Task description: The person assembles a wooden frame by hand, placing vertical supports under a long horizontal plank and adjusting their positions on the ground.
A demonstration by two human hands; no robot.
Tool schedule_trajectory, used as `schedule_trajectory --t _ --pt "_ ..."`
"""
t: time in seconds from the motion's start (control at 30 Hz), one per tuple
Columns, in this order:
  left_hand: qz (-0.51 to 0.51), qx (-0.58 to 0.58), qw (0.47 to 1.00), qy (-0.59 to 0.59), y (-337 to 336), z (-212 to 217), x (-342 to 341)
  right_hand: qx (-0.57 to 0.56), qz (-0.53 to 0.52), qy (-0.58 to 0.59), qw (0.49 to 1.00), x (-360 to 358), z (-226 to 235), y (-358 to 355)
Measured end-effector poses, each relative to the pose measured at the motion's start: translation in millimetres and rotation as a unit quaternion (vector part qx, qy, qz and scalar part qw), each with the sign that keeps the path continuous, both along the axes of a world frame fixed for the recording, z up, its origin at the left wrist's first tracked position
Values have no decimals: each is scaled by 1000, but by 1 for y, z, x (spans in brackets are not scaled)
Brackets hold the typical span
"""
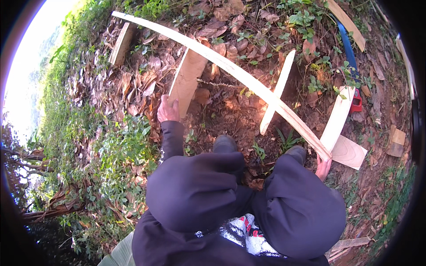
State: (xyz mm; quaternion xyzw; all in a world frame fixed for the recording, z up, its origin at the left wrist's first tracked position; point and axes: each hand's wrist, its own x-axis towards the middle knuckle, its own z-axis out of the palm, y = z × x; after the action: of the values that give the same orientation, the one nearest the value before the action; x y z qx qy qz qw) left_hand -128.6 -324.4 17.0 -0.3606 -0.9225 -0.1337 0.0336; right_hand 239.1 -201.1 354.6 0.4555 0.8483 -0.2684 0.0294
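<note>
Head view: my left hand (167, 109) grips the near end of a short plank (188, 80) lying under the long strip (230, 71). My right hand (323, 167) closes on that strip's near end, beside a pale board (337, 119). The strip lies across stakes (277, 91) over leaf-littered ground (222, 115). I judge that steady pressure on both ends keeps the strip seated.

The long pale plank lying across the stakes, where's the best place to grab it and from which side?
Judging by its length, grip the long plank near both ends, from the near side; it rests across upright boards. The right hand is at its near end.
</note>
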Motion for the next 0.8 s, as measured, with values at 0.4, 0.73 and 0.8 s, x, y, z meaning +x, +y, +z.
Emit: schedule_trajectory --t 0.4,0.73,0.8 --pt "17 8 999 -34 11 0 29 -54 11 39 998 10 -2 7" --pt "-35 103 983 -146 51 1 -46 -81 25 52 995 13 -5 11" --pt "0 112 979 -170 58 4 -65 -90 49 54 993 12 -7 10"
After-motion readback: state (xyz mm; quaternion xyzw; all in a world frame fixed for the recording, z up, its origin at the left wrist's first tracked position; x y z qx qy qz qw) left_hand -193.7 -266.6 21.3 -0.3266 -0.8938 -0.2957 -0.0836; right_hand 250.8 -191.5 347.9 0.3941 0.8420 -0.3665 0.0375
